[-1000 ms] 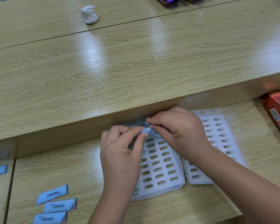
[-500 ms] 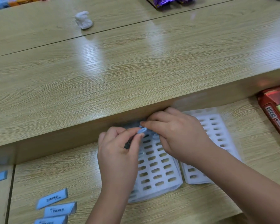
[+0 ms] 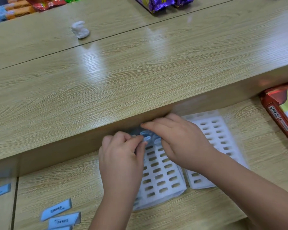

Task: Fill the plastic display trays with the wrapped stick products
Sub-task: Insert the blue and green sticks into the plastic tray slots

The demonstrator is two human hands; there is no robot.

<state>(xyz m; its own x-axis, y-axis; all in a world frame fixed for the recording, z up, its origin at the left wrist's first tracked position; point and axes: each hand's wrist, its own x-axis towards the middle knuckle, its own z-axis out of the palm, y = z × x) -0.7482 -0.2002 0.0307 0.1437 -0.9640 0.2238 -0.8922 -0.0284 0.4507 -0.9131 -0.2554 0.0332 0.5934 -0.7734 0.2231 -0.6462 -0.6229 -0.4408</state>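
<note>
Two white plastic trays with rows of slots lie side by side on the lower wooden shelf: the left tray (image 3: 161, 176) and the right tray (image 3: 214, 135). At the far end of the left tray, my left hand (image 3: 121, 161) pinches a light-blue wrapped stick (image 3: 147, 139) between thumb and forefinger. My right hand (image 3: 178, 140) reaches over the same corner, its fingers curled onto other blue wrapped sticks (image 3: 144, 132) standing there. Both hands hide the far slots.
A raised wooden counter (image 3: 123, 83) runs just behind the trays. Loose blue wrapped sticks (image 3: 56, 209) lie at the lower left. A red box (image 3: 281, 112) sits at the right edge. A white figurine (image 3: 80, 29) and purple snack bags (image 3: 160, 3) stand on the counter.
Both hands have stayed at the far corner of the left tray, working the blue stick slightly lower among the others. The camera has tilted, showing more of the counter's far side.
</note>
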